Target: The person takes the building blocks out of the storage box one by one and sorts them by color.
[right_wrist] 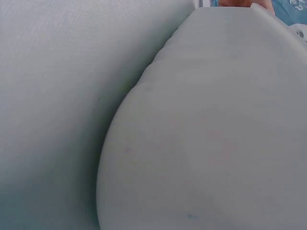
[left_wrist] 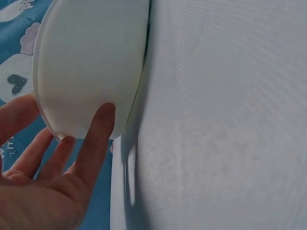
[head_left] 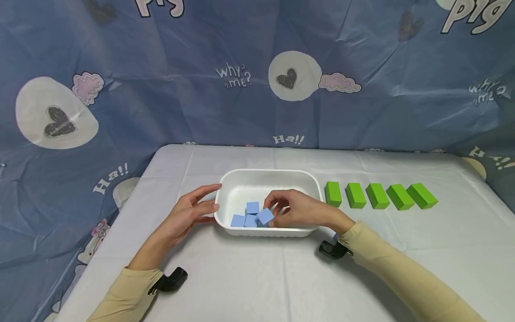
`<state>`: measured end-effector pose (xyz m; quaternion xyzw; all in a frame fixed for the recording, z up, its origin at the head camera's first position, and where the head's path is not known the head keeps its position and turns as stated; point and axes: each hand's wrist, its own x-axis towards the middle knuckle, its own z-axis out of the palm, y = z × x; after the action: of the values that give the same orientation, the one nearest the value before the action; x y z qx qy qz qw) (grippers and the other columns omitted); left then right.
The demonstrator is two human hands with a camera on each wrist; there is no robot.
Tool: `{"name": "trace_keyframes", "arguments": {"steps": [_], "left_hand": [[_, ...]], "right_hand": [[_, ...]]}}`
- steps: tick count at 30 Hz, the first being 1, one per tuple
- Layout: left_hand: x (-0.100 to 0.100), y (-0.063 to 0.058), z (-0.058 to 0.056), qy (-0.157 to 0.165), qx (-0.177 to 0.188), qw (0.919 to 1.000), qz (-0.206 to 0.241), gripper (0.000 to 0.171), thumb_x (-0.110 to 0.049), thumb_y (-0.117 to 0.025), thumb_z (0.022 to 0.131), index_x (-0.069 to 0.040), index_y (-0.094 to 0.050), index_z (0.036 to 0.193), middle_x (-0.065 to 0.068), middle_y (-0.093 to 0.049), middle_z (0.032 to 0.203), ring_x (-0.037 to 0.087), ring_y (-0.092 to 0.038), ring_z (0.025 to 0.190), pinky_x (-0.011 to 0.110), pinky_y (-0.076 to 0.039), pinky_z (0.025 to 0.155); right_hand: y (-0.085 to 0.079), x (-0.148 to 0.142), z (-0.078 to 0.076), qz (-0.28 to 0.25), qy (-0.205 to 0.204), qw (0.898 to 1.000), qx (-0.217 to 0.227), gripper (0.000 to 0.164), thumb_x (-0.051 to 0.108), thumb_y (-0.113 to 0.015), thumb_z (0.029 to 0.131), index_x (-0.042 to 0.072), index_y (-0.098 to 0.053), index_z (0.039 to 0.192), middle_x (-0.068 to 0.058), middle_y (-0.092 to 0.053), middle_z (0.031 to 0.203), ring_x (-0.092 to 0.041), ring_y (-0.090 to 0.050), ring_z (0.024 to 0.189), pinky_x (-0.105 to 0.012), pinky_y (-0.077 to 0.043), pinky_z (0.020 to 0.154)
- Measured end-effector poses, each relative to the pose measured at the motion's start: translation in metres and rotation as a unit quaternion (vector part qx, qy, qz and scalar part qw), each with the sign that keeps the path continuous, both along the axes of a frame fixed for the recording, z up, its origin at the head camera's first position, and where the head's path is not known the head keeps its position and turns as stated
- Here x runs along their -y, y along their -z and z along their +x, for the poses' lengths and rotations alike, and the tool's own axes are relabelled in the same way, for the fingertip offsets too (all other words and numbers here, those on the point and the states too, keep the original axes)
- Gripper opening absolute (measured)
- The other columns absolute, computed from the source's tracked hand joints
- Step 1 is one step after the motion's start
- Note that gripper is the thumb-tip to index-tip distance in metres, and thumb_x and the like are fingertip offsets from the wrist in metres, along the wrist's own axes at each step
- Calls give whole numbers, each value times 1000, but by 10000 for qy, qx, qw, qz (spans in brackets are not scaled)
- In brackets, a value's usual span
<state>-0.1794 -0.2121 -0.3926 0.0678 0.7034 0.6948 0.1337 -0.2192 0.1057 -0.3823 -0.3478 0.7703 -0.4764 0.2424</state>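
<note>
A white plastic bin (head_left: 273,176) stands on the table. Inside it, my right hand (head_left: 295,208) pinches a tilted blue block (head_left: 265,216) between thumb and fingers, near the front wall. Beside that block lie other blue blocks: one (head_left: 252,208) farther back, one (head_left: 238,221) at the left and one (head_left: 251,221) in the middle. With spread, fairly straight fingers, my left hand (head_left: 183,217) touches the bin's left end from outside; its fingertips press the outer wall (left_wrist: 91,62). In the right wrist view the bin's side (right_wrist: 206,124) hides the right hand and the blocks.
Several green blocks (head_left: 378,196) stand in a row to the right of the bin. A white cloth (head_left: 241,277) covers the table. Behind rises a blue printed curtain (head_left: 193,103). Black wrist cameras (head_left: 170,280) hang under both wrists.
</note>
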Motion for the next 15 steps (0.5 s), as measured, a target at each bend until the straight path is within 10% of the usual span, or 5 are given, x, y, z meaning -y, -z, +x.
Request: {"name": "trace_keyframes", "arguments": {"steps": [15], "left_hand": [[0,-1,1,16,22,9998,-181,56,-11,-66,93,-14,-46,145,10,-41,147,32,-62,110,48,-56,81]], "right_hand": [[-8,-4,5,-812,791,9931,-295,35,14,-80,83,13,-63,113,-5,-62,111,-22,-62,99,-37,-53,88]]}}
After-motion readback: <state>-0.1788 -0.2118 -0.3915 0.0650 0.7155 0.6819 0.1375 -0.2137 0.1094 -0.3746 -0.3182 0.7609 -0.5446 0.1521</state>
